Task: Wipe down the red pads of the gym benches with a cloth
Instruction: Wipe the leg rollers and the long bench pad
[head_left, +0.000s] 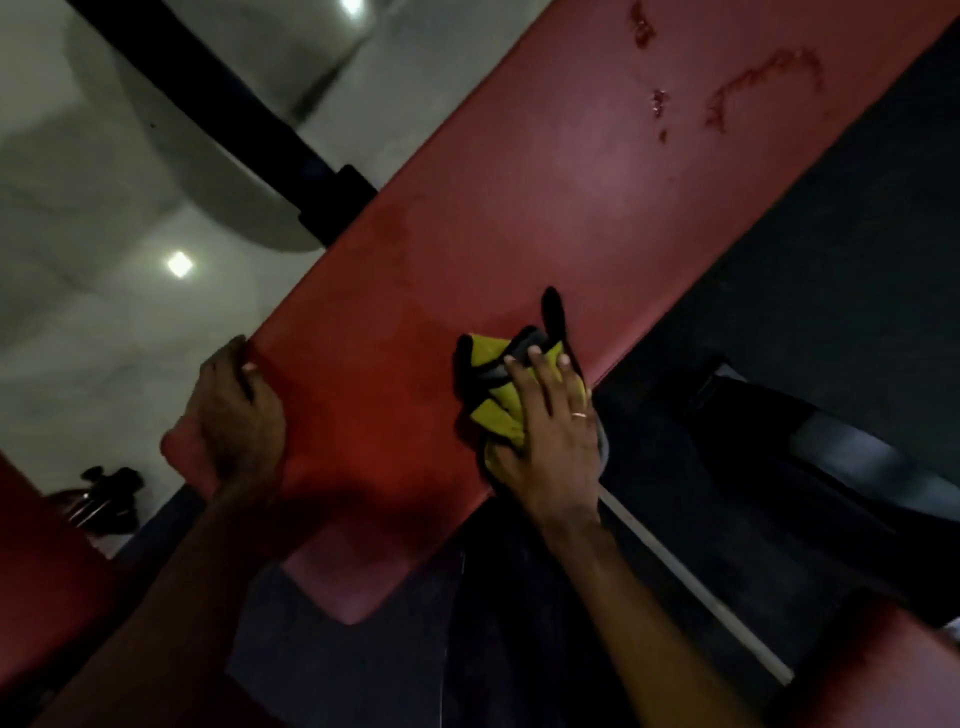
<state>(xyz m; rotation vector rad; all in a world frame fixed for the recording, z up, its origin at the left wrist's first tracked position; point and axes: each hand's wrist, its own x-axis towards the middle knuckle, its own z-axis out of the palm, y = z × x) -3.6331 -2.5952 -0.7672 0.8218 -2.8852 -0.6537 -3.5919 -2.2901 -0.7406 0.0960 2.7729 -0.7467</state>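
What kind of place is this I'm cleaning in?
Probably a gym: a long red bench pad on a black frame, what look like dumbbells, and another red pad at the left.

One left hand (239, 415), one right hand (550, 447), one cloth (491, 374) and one long red pad (519, 234).

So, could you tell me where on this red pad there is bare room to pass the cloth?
The red pad is bare between the left hand on its edge and the cloth under the right hand, and from the cloth up to the scuff marks. Crowded only around the cloth.
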